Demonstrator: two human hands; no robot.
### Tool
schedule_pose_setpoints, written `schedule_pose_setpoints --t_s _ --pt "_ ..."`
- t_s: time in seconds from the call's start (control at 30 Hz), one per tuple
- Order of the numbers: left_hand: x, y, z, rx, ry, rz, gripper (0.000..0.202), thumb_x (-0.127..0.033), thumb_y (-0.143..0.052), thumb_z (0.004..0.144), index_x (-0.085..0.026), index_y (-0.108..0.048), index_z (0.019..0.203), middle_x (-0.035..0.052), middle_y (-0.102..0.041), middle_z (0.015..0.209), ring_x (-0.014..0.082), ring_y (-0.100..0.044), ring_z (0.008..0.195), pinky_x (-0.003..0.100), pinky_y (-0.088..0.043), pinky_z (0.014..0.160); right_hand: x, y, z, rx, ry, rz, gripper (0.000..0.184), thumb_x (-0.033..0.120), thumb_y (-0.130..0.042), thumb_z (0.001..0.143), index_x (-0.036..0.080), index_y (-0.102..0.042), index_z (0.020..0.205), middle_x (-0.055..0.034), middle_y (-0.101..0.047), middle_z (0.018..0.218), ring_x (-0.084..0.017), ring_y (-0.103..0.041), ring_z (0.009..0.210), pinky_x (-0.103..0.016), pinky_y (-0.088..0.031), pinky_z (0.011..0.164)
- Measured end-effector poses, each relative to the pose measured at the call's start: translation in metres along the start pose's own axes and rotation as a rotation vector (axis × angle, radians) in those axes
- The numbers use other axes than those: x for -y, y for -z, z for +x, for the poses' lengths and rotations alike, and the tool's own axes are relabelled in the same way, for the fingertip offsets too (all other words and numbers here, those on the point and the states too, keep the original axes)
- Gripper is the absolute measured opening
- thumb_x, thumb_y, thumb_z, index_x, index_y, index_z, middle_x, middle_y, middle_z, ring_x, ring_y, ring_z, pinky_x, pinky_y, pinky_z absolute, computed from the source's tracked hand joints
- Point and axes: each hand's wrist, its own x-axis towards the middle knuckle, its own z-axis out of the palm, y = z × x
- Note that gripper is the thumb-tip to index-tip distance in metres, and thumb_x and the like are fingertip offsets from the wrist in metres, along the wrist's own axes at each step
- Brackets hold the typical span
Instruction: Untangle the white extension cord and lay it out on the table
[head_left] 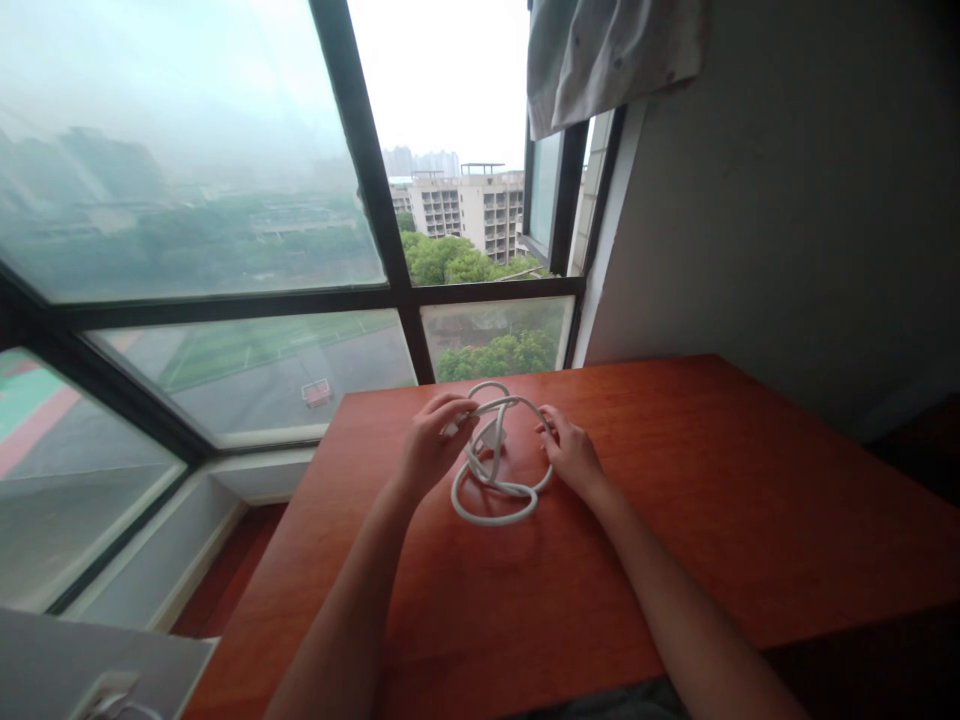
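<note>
A white cable [495,520] lies in loose, crossing loops on the reddish-brown wooden table [720,480]. My left hand [439,440] is closed on the upper left part of the loops, thumb and fingers pinching the cable. On the other side, my right hand [571,450] has its fingers closed around the right side of a loop. Between the hands, a white block, perhaps a plug [493,436], shows partly behind the strands. The cable's ends are hard to make out.
Beyond the table's far edge stand dark-framed windows [401,295], one pane swung outward at the right. A grey curtain [615,60] hangs above. A plain wall [750,220] rises on the right, and a white ledge [97,660] is at lower left.
</note>
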Motion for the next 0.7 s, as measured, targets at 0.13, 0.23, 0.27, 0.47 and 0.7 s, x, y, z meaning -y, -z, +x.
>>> schedule_pose_setpoints --t_s 0.13,0.23,0.27,0.47,0.7 --pt "0.006 0.006 -0.002 0.010 -0.019 0.089 0.013 -0.025 -0.059 0.089 -0.017 -0.067 0.096 0.0085 -0.066 0.094 0.0179 -0.062 0.086 0.029 -0.049 0.079 -0.001 0.003 0.000 0.001 0.018 0.031 0.044 0.015 -0.051 0.083 0.026 -0.053 0.126 -0.0034 -0.073 0.100 -0.019 -0.068 0.082 -0.029 -0.052 0.073" --pt "0.006 0.005 -0.002 -0.016 -0.010 0.103 0.010 -0.024 -0.060 0.088 -0.017 -0.066 0.091 0.0071 -0.066 0.088 0.0180 -0.062 0.083 0.029 -0.048 0.078 0.000 0.005 0.001 0.005 0.016 0.030 0.042 0.017 -0.052 0.084 0.026 -0.055 0.125 -0.0036 -0.073 0.098 -0.019 -0.068 0.078 -0.030 -0.051 0.072" --pt "0.004 0.004 -0.002 -0.009 -0.016 0.103 0.010 -0.025 -0.060 0.088 -0.017 -0.066 0.091 0.0070 -0.066 0.088 0.0179 -0.062 0.083 0.029 -0.048 0.077 0.000 0.005 0.001 0.006 0.012 0.036 0.041 0.018 -0.052 0.084 0.026 -0.056 0.124 -0.0036 -0.073 0.096 -0.019 -0.068 0.077 -0.030 -0.051 0.072" --pt "-0.025 -0.006 0.000 0.206 -0.124 0.301 0.019 -0.026 -0.054 0.092 -0.020 -0.068 0.104 0.0073 -0.069 0.090 0.0191 -0.060 0.083 0.030 -0.046 0.078 0.013 0.013 0.000 -0.012 0.004 0.159 0.032 0.031 -0.051 0.088 0.023 -0.061 0.117 -0.0018 -0.072 0.080 -0.016 -0.062 0.061 -0.027 -0.049 0.063" --pt "-0.057 -0.018 -0.001 0.228 0.096 0.461 0.020 -0.025 -0.057 0.088 -0.025 -0.070 0.102 0.0049 -0.072 0.087 0.0205 -0.063 0.081 0.028 -0.043 0.070 0.028 0.021 -0.002 0.036 -0.035 0.491 0.042 0.053 -0.047 0.091 0.018 -0.064 0.106 -0.0036 -0.070 0.072 -0.012 -0.052 0.047 -0.023 -0.040 0.045"
